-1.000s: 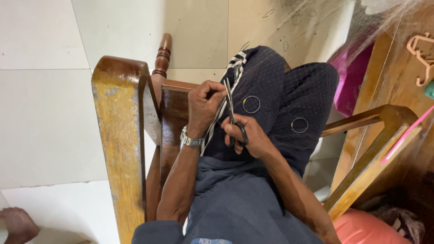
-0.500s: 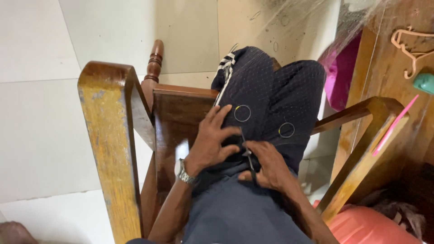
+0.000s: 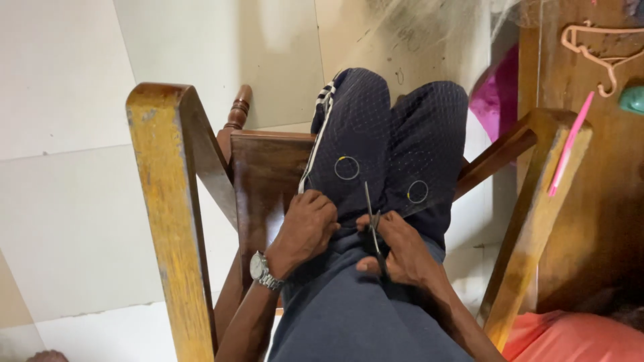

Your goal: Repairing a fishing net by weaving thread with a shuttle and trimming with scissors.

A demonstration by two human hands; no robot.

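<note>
Right hand (image 3: 402, 251): we grip scissors (image 3: 373, 224), blades pointing twelve o'clock.
Left hand (image 3: 305, 228): we pinch dark trousers (image 3: 389, 134).
Around: chair (image 3: 268, 174) at nine; hanger (image 3: 600, 50) at two.
Floor (image 3: 67, 167): pale tiles.

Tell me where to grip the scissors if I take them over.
Grip the scissors by the handle loops, coming from the near side. The right hand already covers the handles at the lap, and the blades point away, up over the dark trousers. The left hand presses the fabric beside them.
</note>
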